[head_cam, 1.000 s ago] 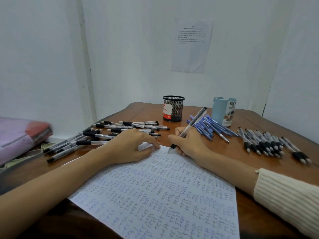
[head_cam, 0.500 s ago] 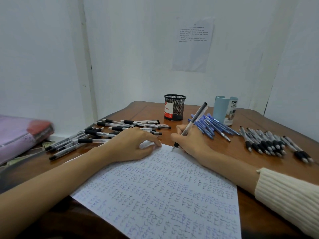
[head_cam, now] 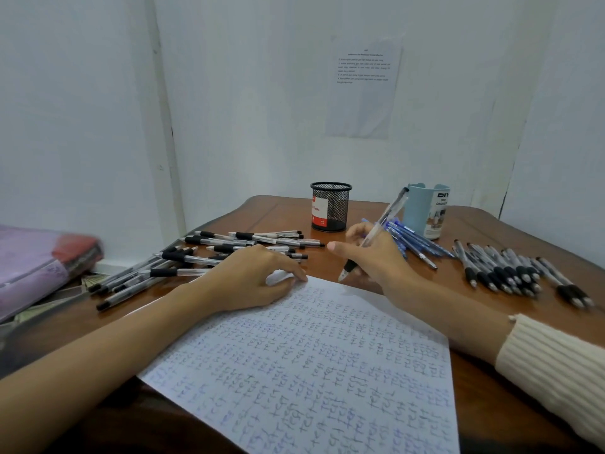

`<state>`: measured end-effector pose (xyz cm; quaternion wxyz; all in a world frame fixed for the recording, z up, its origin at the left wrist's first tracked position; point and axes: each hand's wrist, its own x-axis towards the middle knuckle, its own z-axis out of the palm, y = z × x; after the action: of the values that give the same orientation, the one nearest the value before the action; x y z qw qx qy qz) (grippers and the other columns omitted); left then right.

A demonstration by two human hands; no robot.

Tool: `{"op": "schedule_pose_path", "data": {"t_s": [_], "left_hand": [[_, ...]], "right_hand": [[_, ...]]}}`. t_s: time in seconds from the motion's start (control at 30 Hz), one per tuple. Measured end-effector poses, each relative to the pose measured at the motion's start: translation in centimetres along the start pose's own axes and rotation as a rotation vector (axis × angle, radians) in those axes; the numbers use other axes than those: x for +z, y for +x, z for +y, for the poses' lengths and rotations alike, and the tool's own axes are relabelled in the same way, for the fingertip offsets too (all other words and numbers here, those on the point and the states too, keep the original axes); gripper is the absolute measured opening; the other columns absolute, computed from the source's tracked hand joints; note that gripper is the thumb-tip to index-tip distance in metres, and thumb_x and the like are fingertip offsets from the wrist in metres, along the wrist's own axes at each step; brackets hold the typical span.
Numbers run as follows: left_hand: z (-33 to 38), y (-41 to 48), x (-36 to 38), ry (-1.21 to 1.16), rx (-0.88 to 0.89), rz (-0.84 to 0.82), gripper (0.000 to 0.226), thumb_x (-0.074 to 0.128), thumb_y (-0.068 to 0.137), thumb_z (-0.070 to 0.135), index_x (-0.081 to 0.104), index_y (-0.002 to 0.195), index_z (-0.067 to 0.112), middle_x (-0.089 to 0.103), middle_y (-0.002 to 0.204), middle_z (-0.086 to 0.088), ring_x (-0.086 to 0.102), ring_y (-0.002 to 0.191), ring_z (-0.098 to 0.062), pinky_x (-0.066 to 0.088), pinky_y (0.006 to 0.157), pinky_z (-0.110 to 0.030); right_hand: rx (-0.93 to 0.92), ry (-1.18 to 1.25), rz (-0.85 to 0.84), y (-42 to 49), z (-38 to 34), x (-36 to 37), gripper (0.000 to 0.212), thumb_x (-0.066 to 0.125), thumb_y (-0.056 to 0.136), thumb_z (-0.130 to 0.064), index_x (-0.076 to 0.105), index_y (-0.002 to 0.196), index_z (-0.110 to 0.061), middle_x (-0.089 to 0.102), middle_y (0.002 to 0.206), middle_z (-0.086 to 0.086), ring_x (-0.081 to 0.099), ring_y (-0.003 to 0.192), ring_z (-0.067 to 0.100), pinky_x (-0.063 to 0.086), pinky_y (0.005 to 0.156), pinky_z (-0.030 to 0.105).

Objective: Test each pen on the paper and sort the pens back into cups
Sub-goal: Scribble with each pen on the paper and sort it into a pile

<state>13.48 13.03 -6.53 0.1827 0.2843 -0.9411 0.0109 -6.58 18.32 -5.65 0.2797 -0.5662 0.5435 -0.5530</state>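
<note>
Right hand point(head_cam: 373, 261) grips pen point(head_cam: 390, 210); left hand point(head_cam: 252, 277), fingers relaxed, pins paper point(head_cam: 311, 371). Steady the sheet; write one short mark.

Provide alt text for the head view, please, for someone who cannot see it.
A right hand holds a pen, tip near the top edge of a paper covered in handwritten "test"; the left hand rests on its corner. Loose pens, a mesh cup and a blue cup sit beyond.
</note>
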Motion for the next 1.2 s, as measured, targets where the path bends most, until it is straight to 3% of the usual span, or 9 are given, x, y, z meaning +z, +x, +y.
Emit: {"op": "schedule_pose_path", "data": {"t_s": [0.1,0.2,0.27,0.43,0.57,0.63,0.9,1.1,1.2], "left_hand": [[-0.2,0.0,0.1,-0.001,-0.001,-0.004,0.034,0.042,0.087,0.039,0.066,0.111,0.035,0.064,0.115,0.022,0.058,0.101,0.005,0.042,0.085,-0.012],[-0.3,-0.1,0.2,0.002,0.006,-0.004,0.033,0.043,0.087,0.037,0.066,0.112,0.035,0.064,0.115,0.021,0.058,0.102,0.005,0.039,0.083,-0.007],[-0.3,0.0,0.1,0.003,-0.003,-0.01,0.035,0.042,0.087,0.038,0.066,0.112,0.035,0.063,0.117,0.021,0.057,0.103,0.005,0.037,0.084,-0.005],[-0.1,0.1,0.0,-0.003,-0.007,-0.019,0.038,0.04,0.086,0.039,0.065,0.113,0.033,0.063,0.117,0.02,0.057,0.103,0.005,0.036,0.084,-0.004],[-0.2,-0.1,0.1,-0.002,-0.008,-0.002,0.035,0.042,0.086,0.039,0.066,0.112,0.035,0.064,0.116,0.021,0.058,0.102,0.005,0.046,0.087,-0.016],[-0.1,-0.1,0.1,-0.004,-0.01,-0.001,0.036,0.042,0.086,0.038,0.066,0.112,0.034,0.064,0.115,0.021,0.058,0.102,0.004,0.045,0.088,-0.017],[0.1,-0.1,-0.1,-0.005,-0.006,-0.007,0.037,0.04,0.086,0.038,0.066,0.112,0.033,0.064,0.116,0.019,0.058,0.103,0.003,0.04,0.087,-0.013],[0.1,-0.1,-0.1,-0.001,-0.002,-0.007,0.036,0.04,0.087,0.04,0.067,0.111,0.033,0.064,0.115,0.02,0.059,0.099,0.004,0.046,0.085,-0.017],[0.0,-0.1,0.0,0.001,-0.005,-0.008,0.035,0.041,0.087,0.039,0.067,0.11,0.034,0.065,0.114,0.02,0.059,0.097,0.005,0.043,0.081,-0.012]], "right_hand": [[0.068,0.04,0.009,-0.2,-0.3,0.2,0.045,0.069,0.08,-0.035,0.045,0.114,-0.018,0.052,0.076,-0.002,0.054,0.041,-0.002,0.04,0.038,0.011],[0.106,0.049,-0.051,-0.4,-0.1,0.4,0.027,0.047,0.094,-0.041,0.052,0.102,-0.017,0.048,0.064,-0.003,0.048,0.036,-0.003,0.037,0.037,0.011],[0.1,0.034,-0.067,-0.2,0.3,0.5,0.03,0.038,0.098,-0.041,0.06,0.093,-0.022,0.042,0.059,0.001,0.042,0.036,0.002,0.034,0.037,0.016],[0.18,0.124,-0.11,-0.5,0.0,0.5,0.029,0.04,0.1,-0.026,0.066,0.092,-0.015,0.046,0.048,-0.001,0.035,0.038,0.008,0.029,0.036,0.017],[0.217,0.105,-0.123,-0.5,-0.1,0.7,0.033,0.034,0.099,-0.015,0.06,0.115,-0.002,0.044,0.046,0.0,0.033,0.031,0.003,0.027,0.032,0.014],[0.201,0.114,-0.146,-0.5,-0.2,0.7,0.034,0.031,0.1,-0.012,0.049,0.129,-0.009,0.039,0.048,0.001,0.033,0.029,0.002,0.027,0.03,0.015],[0.083,0.145,-0.216,-1.0,-0.2,0.8,0.039,0.039,0.098,-0.032,0.045,0.136,-0.027,0.036,0.052,0.004,0.034,0.031,0.0,0.028,0.032,0.013],[0.075,0.183,-0.232,-1.5,-0.7,0.7,0.035,0.049,0.095,-0.016,0.055,0.129,-0.019,0.035,0.044,0.003,0.032,0.029,0.002,0.027,0.031,0.013],[0.056,0.164,-0.235,-1.6,-0.8,0.8,0.034,0.051,0.093,-0.015,0.057,0.127,-0.018,0.037,0.05,0.006,0.032,0.03,0.002,0.029,0.033,0.011]]}}
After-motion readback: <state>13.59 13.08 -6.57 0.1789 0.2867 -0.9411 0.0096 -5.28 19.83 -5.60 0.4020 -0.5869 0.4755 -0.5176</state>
